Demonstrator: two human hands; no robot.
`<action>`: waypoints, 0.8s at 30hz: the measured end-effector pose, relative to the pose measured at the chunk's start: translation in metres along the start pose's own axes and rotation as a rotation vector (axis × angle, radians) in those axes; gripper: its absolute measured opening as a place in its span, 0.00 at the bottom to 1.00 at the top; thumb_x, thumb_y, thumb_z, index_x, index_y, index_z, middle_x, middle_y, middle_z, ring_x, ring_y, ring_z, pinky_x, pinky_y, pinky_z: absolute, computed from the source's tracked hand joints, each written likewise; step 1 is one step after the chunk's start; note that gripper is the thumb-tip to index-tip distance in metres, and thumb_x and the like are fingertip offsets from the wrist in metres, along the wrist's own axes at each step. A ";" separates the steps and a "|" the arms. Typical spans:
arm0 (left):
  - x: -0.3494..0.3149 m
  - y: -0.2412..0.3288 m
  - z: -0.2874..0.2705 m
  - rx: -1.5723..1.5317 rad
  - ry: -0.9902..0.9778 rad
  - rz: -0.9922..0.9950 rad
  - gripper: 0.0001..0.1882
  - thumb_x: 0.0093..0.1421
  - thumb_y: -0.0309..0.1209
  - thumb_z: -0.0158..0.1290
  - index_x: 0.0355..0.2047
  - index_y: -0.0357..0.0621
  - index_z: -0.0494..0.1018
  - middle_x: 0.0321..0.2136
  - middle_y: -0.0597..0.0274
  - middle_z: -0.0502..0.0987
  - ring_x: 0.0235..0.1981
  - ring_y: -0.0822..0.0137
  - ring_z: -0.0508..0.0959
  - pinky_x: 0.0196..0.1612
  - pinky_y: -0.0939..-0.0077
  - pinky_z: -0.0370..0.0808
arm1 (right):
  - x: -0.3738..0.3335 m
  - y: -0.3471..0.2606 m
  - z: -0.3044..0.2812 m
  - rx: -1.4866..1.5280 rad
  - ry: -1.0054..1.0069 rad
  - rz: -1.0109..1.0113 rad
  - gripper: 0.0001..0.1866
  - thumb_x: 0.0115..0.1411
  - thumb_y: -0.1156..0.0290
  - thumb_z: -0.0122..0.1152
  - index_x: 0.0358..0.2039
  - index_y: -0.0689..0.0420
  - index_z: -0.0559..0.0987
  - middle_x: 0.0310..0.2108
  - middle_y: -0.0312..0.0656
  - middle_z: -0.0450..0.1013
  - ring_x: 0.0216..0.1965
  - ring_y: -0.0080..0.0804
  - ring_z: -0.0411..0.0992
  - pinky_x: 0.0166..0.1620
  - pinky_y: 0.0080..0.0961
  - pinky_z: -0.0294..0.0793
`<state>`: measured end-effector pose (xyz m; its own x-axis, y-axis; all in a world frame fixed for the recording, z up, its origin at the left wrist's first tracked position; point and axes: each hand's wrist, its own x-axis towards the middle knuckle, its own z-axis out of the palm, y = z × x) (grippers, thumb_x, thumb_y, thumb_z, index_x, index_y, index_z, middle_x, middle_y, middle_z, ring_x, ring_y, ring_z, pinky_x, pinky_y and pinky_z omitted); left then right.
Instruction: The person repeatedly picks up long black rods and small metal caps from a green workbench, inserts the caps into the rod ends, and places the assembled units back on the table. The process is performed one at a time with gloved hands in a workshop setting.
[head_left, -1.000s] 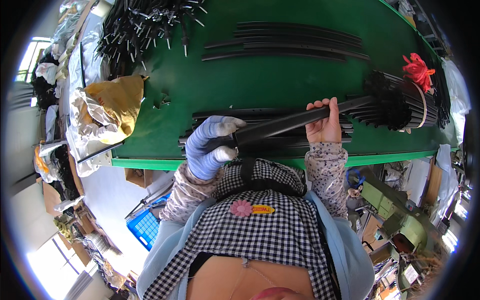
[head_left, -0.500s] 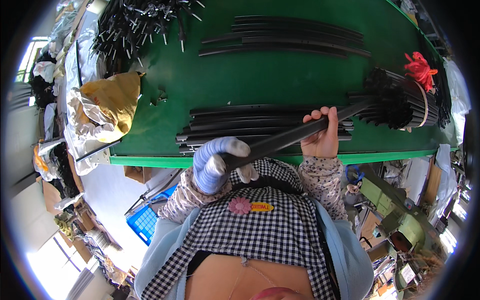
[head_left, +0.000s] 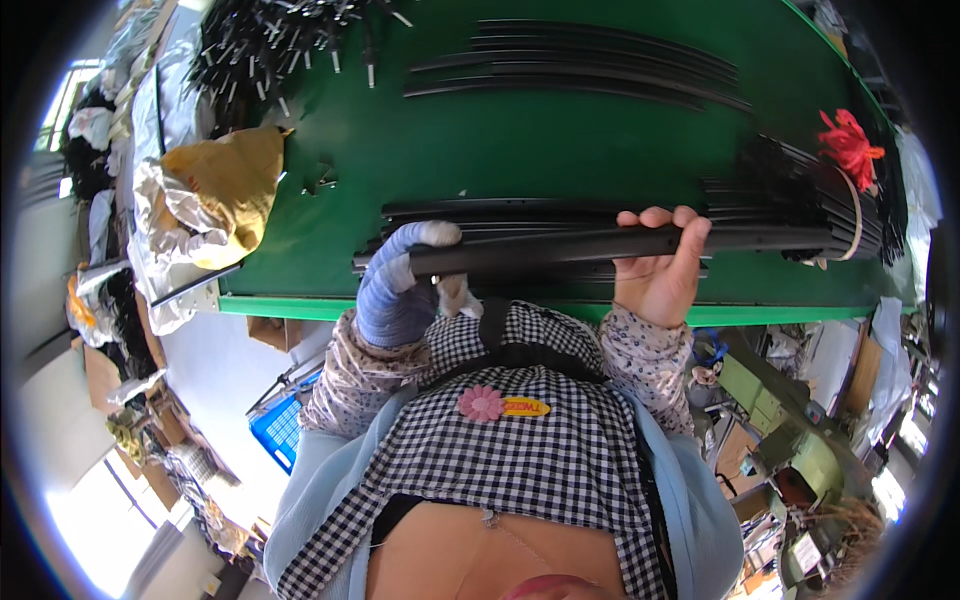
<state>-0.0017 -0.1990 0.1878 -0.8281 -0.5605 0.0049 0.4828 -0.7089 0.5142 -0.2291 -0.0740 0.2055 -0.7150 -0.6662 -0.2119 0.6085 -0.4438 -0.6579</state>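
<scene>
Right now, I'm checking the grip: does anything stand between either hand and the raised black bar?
Nothing visible blocks them: the blue-gloved left hand and the bare right hand both hold the black bar.

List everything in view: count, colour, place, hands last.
Held strip: one, black, across both hands
Near strips: several, black, table's near side
Far strips: several, black, table's far side
Bundle: one, black strips, table's right
Ribbon-like bunch: one, red, beside bundle
Rods: many, black, silvery tips, upper left
Sack: one, yellow and white, table's left
Metal bits: few, silvery, right of sack
Table: one, green, under strips
Basket: one, blue, lower left
Machinery: count unclear, green, lower right
Clutter: uncountable, mixed, both sides
Apron: one, black-and-white checked, on person
Left hand: one, blue glove, fingers at strip's left end
Right hand: one, bare, fingers on strip's right half
</scene>
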 end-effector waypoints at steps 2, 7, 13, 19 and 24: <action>-0.001 0.002 0.017 0.079 0.058 0.077 0.31 0.64 0.40 0.53 0.62 0.39 0.59 0.36 0.46 0.77 0.30 0.58 0.81 0.36 0.61 0.83 | 0.002 -0.004 0.003 0.031 0.035 -0.008 0.18 0.68 0.50 0.45 0.42 0.52 0.68 0.37 0.45 0.76 0.41 0.43 0.78 0.33 0.32 0.87; -0.003 -0.008 0.031 0.770 0.032 0.495 0.28 0.59 0.20 0.57 0.58 0.40 0.60 0.42 0.50 0.77 0.40 0.63 0.81 0.42 0.67 0.81 | 0.016 -0.003 -0.016 0.158 0.077 0.143 0.16 0.68 0.52 0.49 0.39 0.53 0.71 0.38 0.44 0.77 0.43 0.42 0.78 0.34 0.34 0.87; 0.007 0.025 0.040 1.350 -0.100 0.651 0.21 0.52 0.25 0.64 0.44 0.40 0.68 0.28 0.57 0.78 0.27 0.63 0.81 0.29 0.69 0.79 | 0.009 0.001 -0.020 0.165 0.155 0.314 0.14 0.67 0.54 0.50 0.36 0.51 0.72 0.36 0.41 0.78 0.43 0.40 0.78 0.34 0.34 0.87; 0.014 0.058 0.057 1.826 -0.406 0.697 0.13 0.44 0.35 0.68 0.24 0.44 0.77 0.22 0.63 0.74 0.18 0.64 0.75 0.20 0.74 0.73 | 0.003 -0.003 -0.021 -0.018 0.231 0.310 0.13 0.67 0.53 0.50 0.36 0.50 0.71 0.32 0.40 0.77 0.37 0.36 0.79 0.28 0.30 0.86; 0.002 0.049 0.047 1.434 -0.504 0.540 0.09 0.47 0.33 0.67 0.22 0.46 0.77 0.20 0.64 0.71 0.16 0.67 0.70 0.17 0.75 0.63 | 0.000 0.001 -0.020 -0.029 0.159 0.443 0.15 0.68 0.52 0.48 0.38 0.50 0.71 0.33 0.42 0.77 0.32 0.35 0.80 0.24 0.28 0.84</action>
<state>0.0074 -0.2150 0.2534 -0.8029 -0.2033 0.5604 0.3233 0.6414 0.6958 -0.2353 -0.0619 0.1903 -0.4335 -0.6866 -0.5837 0.8588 -0.1184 -0.4985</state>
